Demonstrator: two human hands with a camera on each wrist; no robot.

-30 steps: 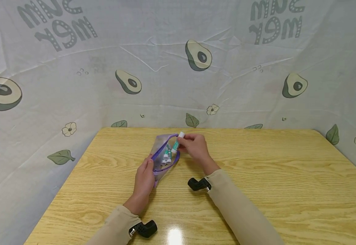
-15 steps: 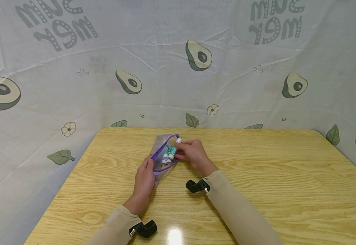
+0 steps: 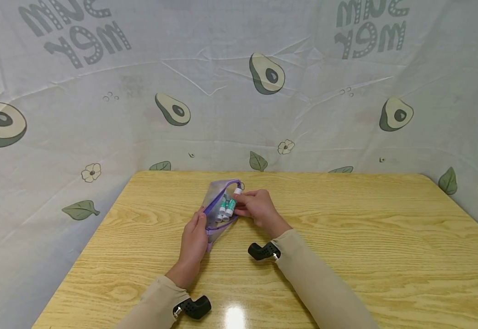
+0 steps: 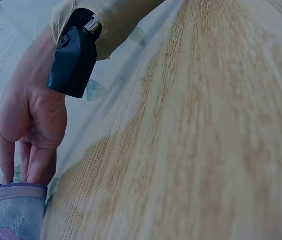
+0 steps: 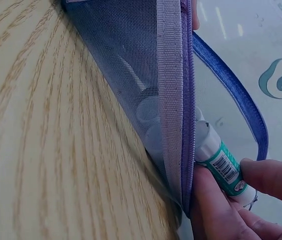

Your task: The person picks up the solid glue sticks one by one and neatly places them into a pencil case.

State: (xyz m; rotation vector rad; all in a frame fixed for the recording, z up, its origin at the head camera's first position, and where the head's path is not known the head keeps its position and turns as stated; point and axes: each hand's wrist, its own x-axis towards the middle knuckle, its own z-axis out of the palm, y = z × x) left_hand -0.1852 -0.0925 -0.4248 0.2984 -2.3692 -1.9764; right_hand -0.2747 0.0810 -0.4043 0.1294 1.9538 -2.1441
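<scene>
A mesh zipper pouch (image 3: pixel 217 188) with purple edging lies with its mouth spread apart on the wooden table. My left hand (image 3: pixel 194 236) grips its near left edge, thumb on top. In the left wrist view the fingers of that hand reach the pouch's rim. My right hand (image 3: pixel 260 206) pinches a glue stick (image 5: pixel 224 166), white with a green label and barcode, between thumb and fingers. One end of it is inside the pouch's mouth, beside the zipper (image 5: pixel 188 125). Several similar glue sticks (image 3: pixel 222 208) lie inside, partly hidden by the mesh and the held one.
The wooden table (image 3: pixel 366 228) reaches back to a pale cloth (image 3: pixel 222 137) printed with avocados and leaves. A black wrist mount (image 3: pixel 265 251) sticks out from the right sleeve, another wrist mount (image 3: pixel 196 307) from the left sleeve.
My right hand has moved down and slightly left, taking the glue stick from above the pouch's mouth into it, against the other glue sticks. My left hand has stayed put on the pouch.
</scene>
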